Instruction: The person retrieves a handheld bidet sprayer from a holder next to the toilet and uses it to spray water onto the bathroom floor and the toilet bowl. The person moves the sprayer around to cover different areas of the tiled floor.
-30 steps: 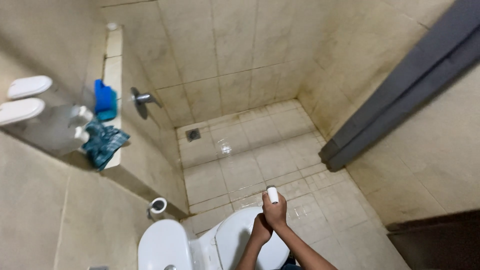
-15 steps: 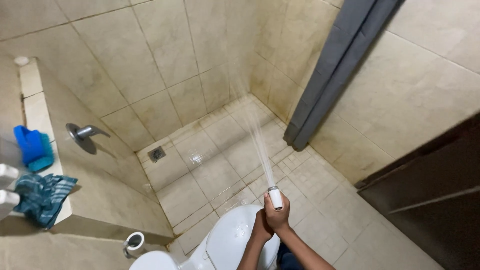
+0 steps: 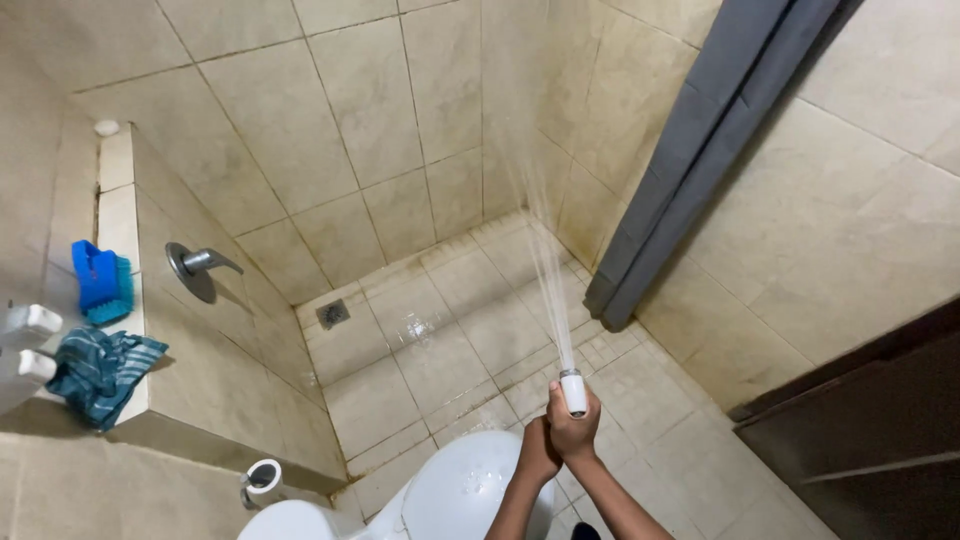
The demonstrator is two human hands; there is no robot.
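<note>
white spray nozzle (image 3: 573, 391) jets water, right hand (image 3: 574, 428) fingers clenched around it, left hand (image 3: 538, 448) clasping the right.

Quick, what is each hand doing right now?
Right hand: closed around the white spray nozzle, which is spraying water.
Left hand: wrapped against the right hand; whether it touches the nozzle cannot be told.

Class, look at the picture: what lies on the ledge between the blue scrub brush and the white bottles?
In the head view, a crumpled teal cloth lies between the blue scrub brush and the white bottles.
</note>
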